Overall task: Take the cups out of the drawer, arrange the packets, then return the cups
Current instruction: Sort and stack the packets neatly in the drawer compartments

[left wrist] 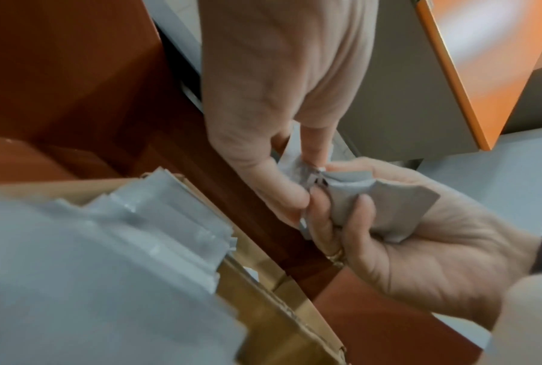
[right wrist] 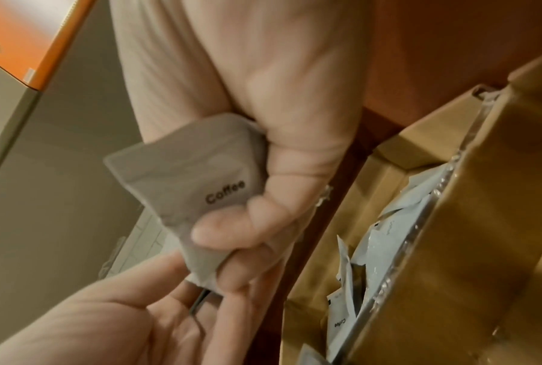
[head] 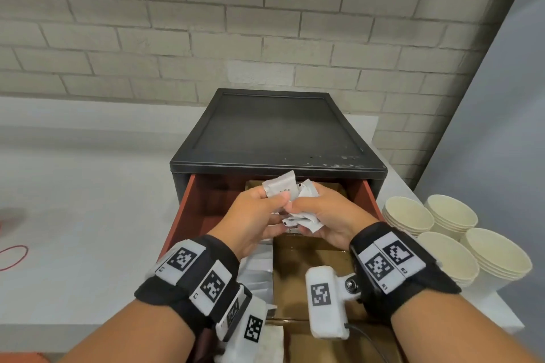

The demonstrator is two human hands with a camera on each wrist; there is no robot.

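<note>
Over the open red-brown drawer [head: 185, 215] both hands meet on a bunch of white coffee packets [head: 303, 219]. My left hand [head: 265, 209] pinches one packet [head: 280, 187] between thumb and fingers. My right hand [head: 312, 212] curls round the rest. In the left wrist view the left hand [left wrist: 282, 192] pinches a crumpled packet [left wrist: 291, 168], and the right hand [left wrist: 341, 217] grips grey packets [left wrist: 385, 205]. The right wrist view has the right hand [right wrist: 238, 229] thumbing a packet [right wrist: 182, 168] marked Coffee. Several stacks of cream paper cups [head: 451, 212] stand on the counter right of the drawer.
A cardboard box [head: 312, 262] fills the drawer, with more packets [head: 256, 271] lined up at its left side. The black drawer cabinet [head: 277, 132] stands against a brick wall. White counter [head: 88, 200] stretches to the left, with a red rubber band [head: 13, 256] near its edge.
</note>
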